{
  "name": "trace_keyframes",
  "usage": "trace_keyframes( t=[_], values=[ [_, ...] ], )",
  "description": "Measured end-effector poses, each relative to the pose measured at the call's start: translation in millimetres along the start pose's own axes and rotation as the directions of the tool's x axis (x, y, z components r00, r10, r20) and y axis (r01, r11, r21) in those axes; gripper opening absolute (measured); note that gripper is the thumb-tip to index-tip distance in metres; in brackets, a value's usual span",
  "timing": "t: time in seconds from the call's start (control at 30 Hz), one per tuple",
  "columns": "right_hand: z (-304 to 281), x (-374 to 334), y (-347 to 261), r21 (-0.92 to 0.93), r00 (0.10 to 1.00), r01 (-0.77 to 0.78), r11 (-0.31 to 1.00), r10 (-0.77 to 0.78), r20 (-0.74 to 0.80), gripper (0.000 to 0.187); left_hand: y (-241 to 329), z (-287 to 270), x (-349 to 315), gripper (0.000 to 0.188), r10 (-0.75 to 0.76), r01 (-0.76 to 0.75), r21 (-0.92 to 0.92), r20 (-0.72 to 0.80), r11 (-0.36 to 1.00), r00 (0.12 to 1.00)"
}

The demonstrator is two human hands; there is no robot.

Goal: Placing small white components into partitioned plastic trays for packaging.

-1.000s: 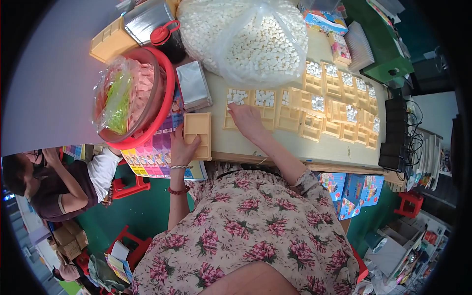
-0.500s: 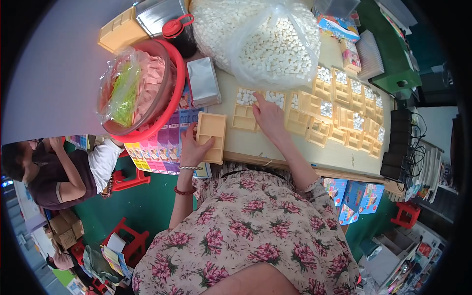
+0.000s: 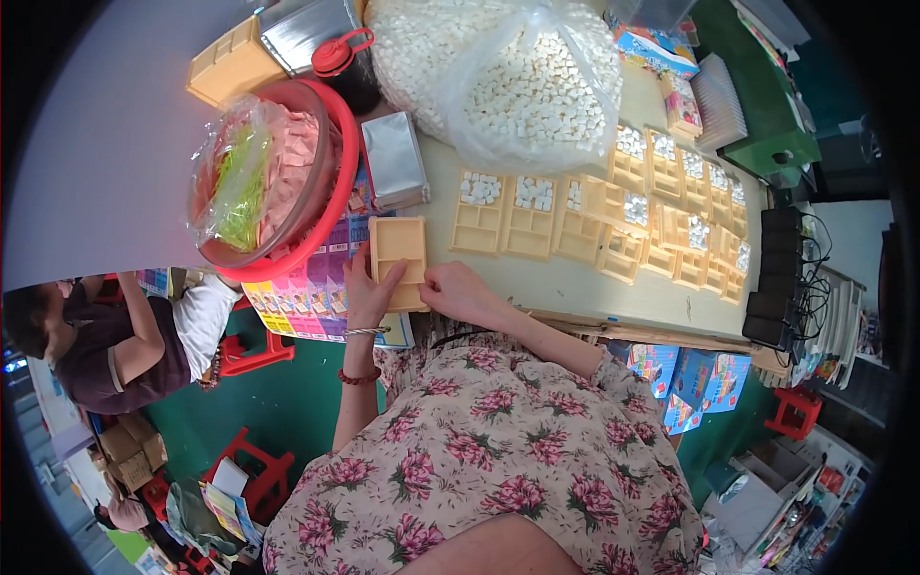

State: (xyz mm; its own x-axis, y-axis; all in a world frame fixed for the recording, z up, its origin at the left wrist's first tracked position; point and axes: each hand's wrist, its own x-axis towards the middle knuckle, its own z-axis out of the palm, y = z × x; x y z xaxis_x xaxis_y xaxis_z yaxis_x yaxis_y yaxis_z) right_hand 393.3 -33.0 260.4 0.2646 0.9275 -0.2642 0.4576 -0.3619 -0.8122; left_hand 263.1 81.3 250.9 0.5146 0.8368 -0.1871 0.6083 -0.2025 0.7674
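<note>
My left hand (image 3: 367,299) grips a cream compartment tray (image 3: 399,237) at the table's front edge, thumb across its top and fingers along its left side. The tray's visible compartments hold no white pieces. Against the tray's right edge, my right hand (image 3: 462,293) is closed with its fingers curled; what they pinch, if anything, is hidden. Right of it lie more cream trays (image 3: 527,230) in rows, several with small white cubes (image 3: 534,193) in a far compartment. Behind them bulges a large clear bag (image 3: 537,101) full of the same cubes.
A red basin (image 3: 351,158) with pink and green packets stands left, near a black bottle (image 3: 350,81) and a stack of silvery sheets (image 3: 395,158). Printed colourful sheets (image 3: 316,287) lie under the basin. Black boxes with cables (image 3: 771,278) line the right edge. Another person (image 3: 115,345) sits at left.
My right hand has drawn back from the cubes in a far tray to the right edge of the tray in my left hand. That tray has shifted slightly left.
</note>
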Motion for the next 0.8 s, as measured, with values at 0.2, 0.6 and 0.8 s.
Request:
trace_keyframes(
  t=[0.2, 0.6, 0.8],
  values=[
    [-5, -3, -5, 0.256, 0.995, 0.040, 0.966, -0.015, -0.100, 0.020, 1, 1, 0, 0.065, -0.035, 0.033, -0.109, -0.016, 0.993, 0.999],
    [-190, -45, 27, 0.261, 0.895, -0.365, 0.894, 0.414, -0.166, 0.020, 153, 5, 43, 0.022, 0.408, -0.294, -0.551, 0.094, 0.781, 0.908],
    [-246, -26, 62, 0.163, 0.907, -0.407, 0.899, 0.419, -0.040, 0.021, 206, 145, 153, 0.054, 0.502, -0.622, 0.189, 0.437, 0.760, 0.746]
  ],
)
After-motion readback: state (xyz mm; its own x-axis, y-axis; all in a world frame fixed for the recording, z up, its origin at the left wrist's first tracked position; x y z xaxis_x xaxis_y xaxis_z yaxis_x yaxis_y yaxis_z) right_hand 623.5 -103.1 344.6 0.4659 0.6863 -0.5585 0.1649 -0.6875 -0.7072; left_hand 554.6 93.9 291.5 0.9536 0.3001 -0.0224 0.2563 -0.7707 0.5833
